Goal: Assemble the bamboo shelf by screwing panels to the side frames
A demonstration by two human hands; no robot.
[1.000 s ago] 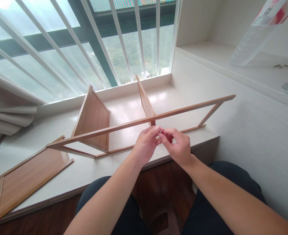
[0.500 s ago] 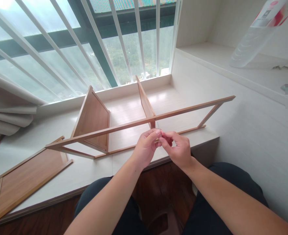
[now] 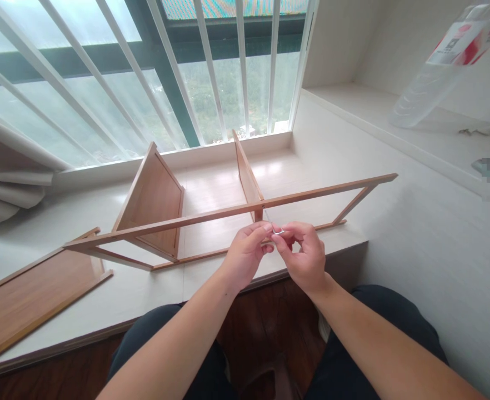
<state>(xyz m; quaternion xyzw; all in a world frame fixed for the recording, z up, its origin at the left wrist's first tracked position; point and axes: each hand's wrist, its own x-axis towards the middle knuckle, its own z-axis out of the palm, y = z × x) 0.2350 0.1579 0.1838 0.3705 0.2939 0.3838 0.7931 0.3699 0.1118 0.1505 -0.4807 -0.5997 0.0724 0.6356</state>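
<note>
Small silvery metal piece [image 3: 279,233]: thin, short, lying roughly level, pinched between fingertips of left hand [image 3: 245,256] and right hand [image 3: 305,256]; exact shape too small to tell. Held in air just in front of light-brown wooden shelf frame [image 3: 228,210], below its long top rail, near middle upright panel. Frame: partly built, two upright panels, thin rails, open right end; stands on pale windowsill ledge [image 3: 153,289] close to ledge's front edge.

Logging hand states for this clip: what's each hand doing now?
Left hand: fingertips pinched on a small metal piece.
Right hand: pinched shut on the same piece.
</note>
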